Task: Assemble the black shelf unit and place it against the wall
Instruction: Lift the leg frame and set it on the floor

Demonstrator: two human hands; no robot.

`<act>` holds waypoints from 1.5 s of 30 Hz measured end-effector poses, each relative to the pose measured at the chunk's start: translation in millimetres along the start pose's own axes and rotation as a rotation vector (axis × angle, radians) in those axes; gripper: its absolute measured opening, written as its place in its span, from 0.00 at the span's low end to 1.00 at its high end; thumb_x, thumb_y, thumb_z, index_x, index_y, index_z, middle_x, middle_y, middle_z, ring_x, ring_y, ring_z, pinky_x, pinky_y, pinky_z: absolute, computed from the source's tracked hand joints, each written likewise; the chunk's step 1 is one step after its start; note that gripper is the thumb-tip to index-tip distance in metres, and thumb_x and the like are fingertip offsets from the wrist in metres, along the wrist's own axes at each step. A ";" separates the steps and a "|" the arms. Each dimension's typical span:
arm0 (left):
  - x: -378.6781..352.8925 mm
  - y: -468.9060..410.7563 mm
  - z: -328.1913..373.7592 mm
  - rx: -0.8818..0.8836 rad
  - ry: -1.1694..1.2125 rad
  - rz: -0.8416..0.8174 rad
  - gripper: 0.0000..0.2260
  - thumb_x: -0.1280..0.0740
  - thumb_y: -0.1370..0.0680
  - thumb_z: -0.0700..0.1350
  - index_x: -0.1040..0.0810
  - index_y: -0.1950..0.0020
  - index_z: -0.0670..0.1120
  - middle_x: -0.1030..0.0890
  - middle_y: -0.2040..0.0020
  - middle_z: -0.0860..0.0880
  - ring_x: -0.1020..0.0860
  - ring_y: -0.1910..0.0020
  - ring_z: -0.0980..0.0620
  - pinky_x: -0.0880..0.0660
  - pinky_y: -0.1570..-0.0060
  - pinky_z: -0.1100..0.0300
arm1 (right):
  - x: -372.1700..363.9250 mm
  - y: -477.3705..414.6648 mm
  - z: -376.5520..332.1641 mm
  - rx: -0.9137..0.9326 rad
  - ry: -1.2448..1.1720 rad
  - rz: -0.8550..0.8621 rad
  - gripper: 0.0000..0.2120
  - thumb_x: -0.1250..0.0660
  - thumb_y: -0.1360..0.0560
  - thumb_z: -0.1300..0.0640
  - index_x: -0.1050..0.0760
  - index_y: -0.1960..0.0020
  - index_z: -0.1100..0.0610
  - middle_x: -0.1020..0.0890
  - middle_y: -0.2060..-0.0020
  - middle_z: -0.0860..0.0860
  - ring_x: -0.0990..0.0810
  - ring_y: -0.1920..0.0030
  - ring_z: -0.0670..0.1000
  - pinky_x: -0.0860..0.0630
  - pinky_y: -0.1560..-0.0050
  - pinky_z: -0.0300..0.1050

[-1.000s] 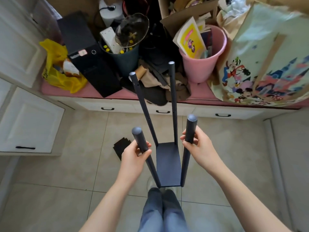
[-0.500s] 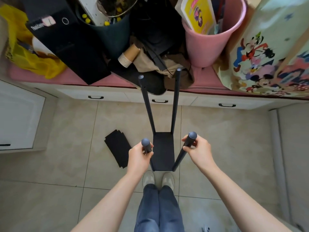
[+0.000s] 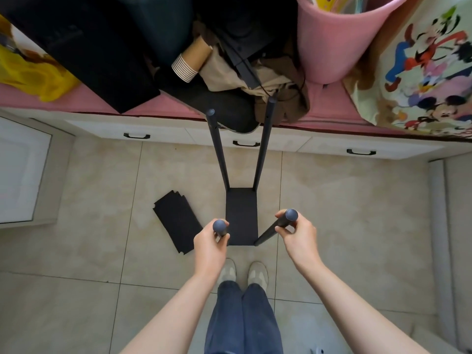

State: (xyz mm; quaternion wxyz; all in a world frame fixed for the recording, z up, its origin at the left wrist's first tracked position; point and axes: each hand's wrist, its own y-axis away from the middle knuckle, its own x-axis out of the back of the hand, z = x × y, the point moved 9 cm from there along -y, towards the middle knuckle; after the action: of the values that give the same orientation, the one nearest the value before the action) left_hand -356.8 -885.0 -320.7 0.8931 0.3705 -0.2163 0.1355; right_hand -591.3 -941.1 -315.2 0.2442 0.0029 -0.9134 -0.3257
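Shelf unit: the black shelf unit [image 3: 241, 215] stood upright on the tiled floor [image 3: 76, 251], between the person's feet and the bench front, with one flat panel low between four posts.
Far posts: the far left post [image 3: 217, 149] and the far right post [image 3: 264, 144] rose from the panel's far corners, their tops showing against the bench edge.
Left hand: the left hand [image 3: 209, 247] gripped the near left post [image 3: 219, 226] just under its rounded cap, fingers curled round it.
Right hand: the right hand [image 3: 297, 236] was wrapped round the near right post [image 3: 291, 215] below its cap; that post leaned outward from the panel's near right corner.
Loose panels: a small stack of flat black panels [image 3: 177, 222] lay on the floor just left of the unit, apart from it.
Feet: two pale shoes [image 3: 228, 270] stood side by side behind the unit's near edge, below blue jeans [image 3: 242, 318].
Bench: a low bench [image 3: 166, 108] with a pink top ran across the far side, white drawers [image 3: 136, 136] with black handles beneath it.
On the bench: a black box [image 3: 89, 47] and a yellow bag [image 3: 30, 75] sat toward the left end, a stack of paper cups [image 3: 189, 65] and brown cloth [image 3: 281, 80] near the middle, a pink bucket [image 3: 332, 42] and a cartoon-printed bag [image 3: 421, 72] toward the right end.
Cabinet: a white cabinet [image 3: 20, 175] stood at the floor's left edge.
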 end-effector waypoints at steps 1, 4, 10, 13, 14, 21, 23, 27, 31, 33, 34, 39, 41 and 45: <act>-1.2 -1.7 -2.9 0.000 0.000 0.001 0.12 0.32 0.23 0.30 0.19 0.48 0.45 0.19 0.53 0.48 0.20 0.51 0.49 0.26 0.48 0.65 | -2.2 -0.3 3.1 -0.002 -0.004 0.003 0.16 0.33 0.25 0.72 0.23 0.55 0.50 0.19 0.57 0.48 0.22 0.54 0.46 0.32 0.63 0.21; -5.3 -5.7 -11.1 0.006 0.015 0.002 0.11 0.31 0.22 0.30 0.19 0.46 0.45 0.19 0.53 0.47 0.21 0.50 0.49 0.24 0.44 0.60 | -7.0 0.5 9.4 -0.002 -0.026 0.010 0.17 0.34 0.26 0.75 0.22 0.55 0.52 0.20 0.57 0.46 0.23 0.56 0.40 0.32 0.62 0.20; -11.3 -6.2 -19.9 -0.040 -0.023 -0.006 0.10 0.31 0.22 0.32 0.20 0.48 0.47 0.18 0.52 0.49 0.20 0.50 0.49 0.27 0.51 0.71 | -8.1 1.6 12.9 0.052 0.002 0.015 0.15 0.34 0.25 0.72 0.22 0.51 0.53 0.20 0.57 0.46 0.23 0.56 0.40 0.33 0.60 0.20; -11.5 -2.2 -26.3 -0.062 -0.052 -0.032 0.09 0.30 0.22 0.34 0.21 0.48 0.48 0.18 0.52 0.50 0.20 0.52 0.51 0.30 0.57 0.78 | -8.6 8.8 17.3 0.071 0.009 -0.012 0.12 0.32 0.24 0.69 0.23 0.49 0.53 0.20 0.57 0.46 0.22 0.56 0.36 0.32 0.59 0.20; -11.6 0.4 -29.2 -0.065 -0.059 -0.042 0.09 0.30 0.21 0.35 0.21 0.48 0.48 0.18 0.52 0.51 0.21 0.51 0.51 0.31 0.57 0.79 | -8.9 12.1 20.1 0.070 0.010 -0.023 0.12 0.32 0.24 0.68 0.23 0.48 0.53 0.20 0.56 0.47 0.22 0.56 0.35 0.32 0.59 0.21; -19.8 16.4 -63.1 -0.013 -0.071 -0.121 0.10 0.31 0.20 0.39 0.21 0.39 0.46 0.19 0.44 0.51 0.22 0.45 0.52 0.30 0.47 0.70 | -19.2 38.0 48.4 0.071 0.058 -0.111 0.16 0.31 0.23 0.64 0.26 0.39 0.50 0.19 0.47 0.49 0.21 0.46 0.48 0.31 0.53 0.19; -22.3 20.3 -75.7 0.023 -0.064 -0.140 0.12 0.31 0.20 0.39 0.22 0.36 0.46 0.19 0.42 0.51 0.23 0.44 0.53 0.32 0.44 0.69 | -20.5 43.4 58.5 0.061 0.092 -0.107 0.14 0.30 0.23 0.65 0.23 0.40 0.54 0.18 0.49 0.50 0.20 0.47 0.50 0.31 0.54 0.20; -23.2 31.0 -99.4 0.083 -0.036 -0.154 0.15 0.31 0.20 0.39 0.22 0.33 0.46 0.21 0.38 0.52 0.24 0.40 0.55 0.34 0.42 0.72 | -27.5 55.7 73.4 0.051 0.179 -0.145 0.15 0.30 0.24 0.65 0.22 0.39 0.56 0.18 0.48 0.50 0.21 0.47 0.48 0.30 0.49 0.28; -24.6 40.1 -113.5 0.105 -0.051 -0.187 0.18 0.31 0.19 0.40 0.25 0.30 0.47 0.22 0.36 0.50 0.25 0.36 0.52 0.33 0.38 0.67 | -31.6 64.7 81.6 0.051 0.244 -0.174 0.15 0.29 0.24 0.64 0.22 0.38 0.55 0.19 0.47 0.49 0.22 0.47 0.48 0.31 0.49 0.27; -24.3 43.9 -116.6 0.111 -0.071 -0.197 0.19 0.31 0.20 0.40 0.26 0.29 0.47 0.22 0.34 0.49 0.25 0.33 0.50 0.32 0.35 0.64 | -33.4 68.3 84.3 0.056 0.291 -0.196 0.15 0.29 0.24 0.63 0.22 0.38 0.55 0.19 0.47 0.49 0.22 0.47 0.48 0.30 0.46 0.33; -23.7 45.8 -117.2 0.108 -0.087 -0.198 0.19 0.31 0.20 0.40 0.26 0.29 0.47 0.23 0.33 0.49 0.26 0.32 0.49 0.32 0.34 0.62 | -34.1 70.1 85.2 0.059 0.308 -0.203 0.15 0.29 0.24 0.63 0.22 0.38 0.56 0.19 0.46 0.49 0.23 0.47 0.48 0.30 0.46 0.34; -17.3 52.0 -116.8 0.098 -0.126 -0.175 0.19 0.30 0.20 0.40 0.25 0.29 0.48 0.22 0.33 0.49 0.25 0.33 0.48 0.31 0.37 0.63 | -35.7 75.0 84.7 0.067 0.360 -0.219 0.16 0.30 0.24 0.63 0.23 0.37 0.55 0.19 0.44 0.50 0.24 0.47 0.47 0.31 0.45 0.34; -11.5 55.6 -114.5 0.099 -0.161 -0.163 0.19 0.30 0.20 0.40 0.24 0.30 0.49 0.21 0.34 0.49 0.24 0.34 0.48 0.29 0.37 0.61 | -37.5 76.2 79.6 0.075 0.403 -0.242 0.16 0.32 0.23 0.62 0.25 0.35 0.56 0.20 0.42 0.51 0.24 0.46 0.48 0.31 0.45 0.35; 7.3 66.8 -99.1 0.046 -0.233 -0.150 0.18 0.32 0.20 0.36 0.22 0.32 0.47 0.20 0.37 0.48 0.23 0.36 0.48 0.29 0.39 0.63 | -38.7 85.6 64.2 0.102 0.595 -0.358 0.19 0.37 0.21 0.62 0.30 0.31 0.57 0.23 0.39 0.53 0.24 0.40 0.55 0.28 0.44 0.42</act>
State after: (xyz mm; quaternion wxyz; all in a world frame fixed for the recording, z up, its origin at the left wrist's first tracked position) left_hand -349.0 -767.0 -339.5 0.8608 0.4190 -0.2873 0.0293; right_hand -572.8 -829.2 -324.2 0.4383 0.2699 -0.8023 -0.3022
